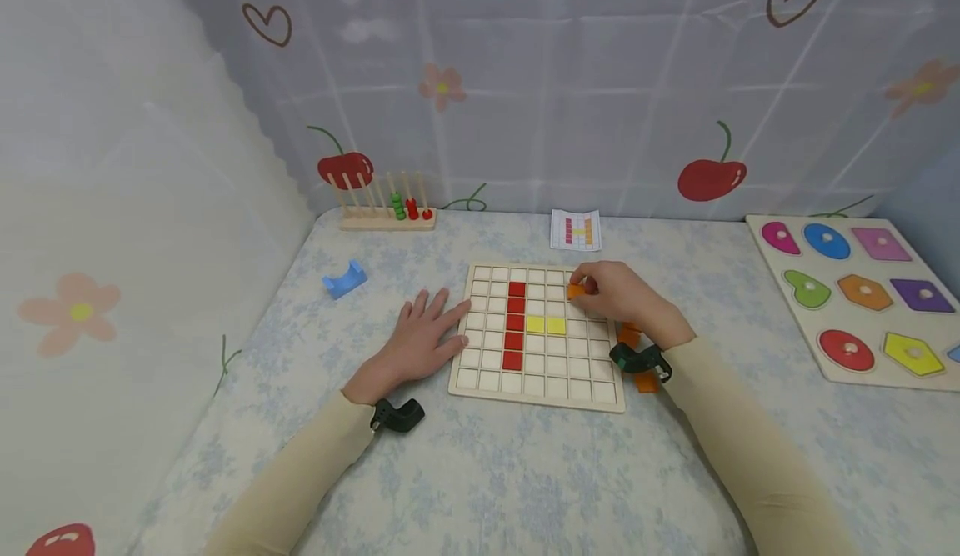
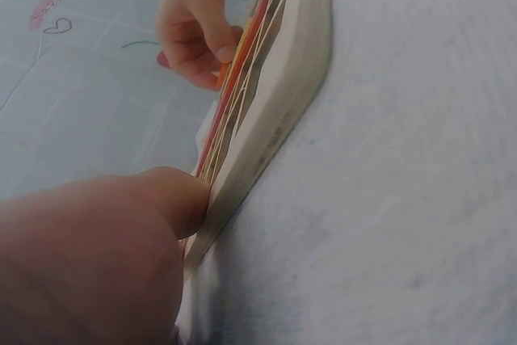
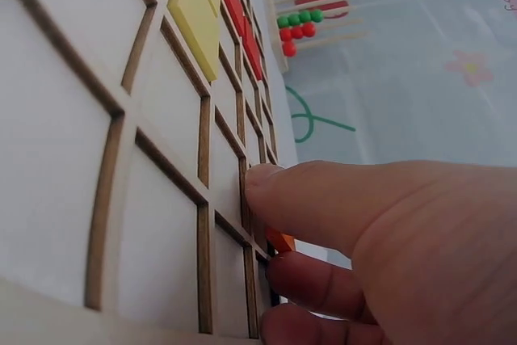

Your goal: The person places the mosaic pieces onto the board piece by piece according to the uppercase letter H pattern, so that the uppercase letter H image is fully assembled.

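Note:
My right hand [image 1: 617, 291] pinches an orange square tile [image 1: 575, 291] over the upper right of a wooden grid board [image 1: 536, 387]. In the right wrist view, thumb and fingers hide most of that tile [image 3: 280, 241]. My left hand [image 1: 422, 341] lies with fingers spread, its fingertips and thumb touching the board's left edge. A column of red tiles [image 1: 515, 323] fills several cells of one column. Two yellow tiles [image 1: 545, 325] sit side by side to the right of the red ones. More orange tiles [image 1: 647, 383] lie beside the board, partly under the right wrist.
Behind the board lies a printed pattern card [image 1: 576, 231]. A bead counting rack [image 1: 387, 221] stands at the back left, with a blue plastic piece [image 1: 345, 279] before it. A shape puzzle board [image 1: 862, 310] lies at the right. Curtains [image 1: 540, 81] rise behind the table.

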`<state>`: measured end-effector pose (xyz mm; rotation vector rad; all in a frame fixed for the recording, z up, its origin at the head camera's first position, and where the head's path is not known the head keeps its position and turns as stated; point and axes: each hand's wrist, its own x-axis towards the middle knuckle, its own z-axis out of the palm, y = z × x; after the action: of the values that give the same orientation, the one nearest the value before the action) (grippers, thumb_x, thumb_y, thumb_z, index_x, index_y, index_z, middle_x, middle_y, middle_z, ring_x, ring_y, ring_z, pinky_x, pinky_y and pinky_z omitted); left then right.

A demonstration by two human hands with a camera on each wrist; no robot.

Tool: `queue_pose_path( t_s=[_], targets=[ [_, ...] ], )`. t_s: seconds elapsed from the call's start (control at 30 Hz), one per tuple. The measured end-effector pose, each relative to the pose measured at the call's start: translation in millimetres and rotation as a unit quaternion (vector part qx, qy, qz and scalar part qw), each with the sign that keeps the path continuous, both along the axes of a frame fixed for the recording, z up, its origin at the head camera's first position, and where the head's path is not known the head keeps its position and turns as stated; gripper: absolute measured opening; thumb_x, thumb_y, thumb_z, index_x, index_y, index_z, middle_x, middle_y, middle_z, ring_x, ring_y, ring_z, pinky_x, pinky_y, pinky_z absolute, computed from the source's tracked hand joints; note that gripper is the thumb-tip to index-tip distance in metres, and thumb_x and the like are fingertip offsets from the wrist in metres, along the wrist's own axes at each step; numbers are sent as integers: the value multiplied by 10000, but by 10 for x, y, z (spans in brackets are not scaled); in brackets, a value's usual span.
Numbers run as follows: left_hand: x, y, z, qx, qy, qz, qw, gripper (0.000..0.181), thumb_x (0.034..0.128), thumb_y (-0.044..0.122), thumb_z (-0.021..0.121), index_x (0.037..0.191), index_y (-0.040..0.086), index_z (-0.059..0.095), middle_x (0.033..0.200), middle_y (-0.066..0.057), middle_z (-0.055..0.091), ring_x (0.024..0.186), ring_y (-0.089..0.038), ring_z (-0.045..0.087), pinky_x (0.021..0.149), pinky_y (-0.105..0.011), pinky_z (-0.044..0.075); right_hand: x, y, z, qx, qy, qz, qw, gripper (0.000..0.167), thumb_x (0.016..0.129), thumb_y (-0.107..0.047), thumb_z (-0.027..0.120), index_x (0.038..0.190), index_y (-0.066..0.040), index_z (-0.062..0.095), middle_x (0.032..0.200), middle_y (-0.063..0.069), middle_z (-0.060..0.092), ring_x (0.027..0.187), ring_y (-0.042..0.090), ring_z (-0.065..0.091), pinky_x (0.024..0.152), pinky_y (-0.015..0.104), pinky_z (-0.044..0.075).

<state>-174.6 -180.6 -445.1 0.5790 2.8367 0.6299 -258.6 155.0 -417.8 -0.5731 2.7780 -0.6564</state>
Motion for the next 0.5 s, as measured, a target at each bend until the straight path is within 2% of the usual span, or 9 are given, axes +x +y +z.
queue_pose_path(
  t_s=[0.23,0.5],
  targets=[
    [-7,-6,12,111,27,-46,9999,583,1065,328,511,1595,125,377,1677,-288,177,1545,-565,54,1210,-725,91,25,-8,24,-14,136,28,9999,306,938,-169,733,1197,-11,695,873,99,645,745,210,536,664,302,443],
    [14,-1,39,105,-65,-34,9999,589,1065,335,510,1600,133,368,1685,-277,157,1553,-552,32,1217,-719,75,25,-30,13,-7,72,7,10000,299,937,-159,732,1191,-5,700,885,101,654,784,221,548,699,306,471]
  ],
)
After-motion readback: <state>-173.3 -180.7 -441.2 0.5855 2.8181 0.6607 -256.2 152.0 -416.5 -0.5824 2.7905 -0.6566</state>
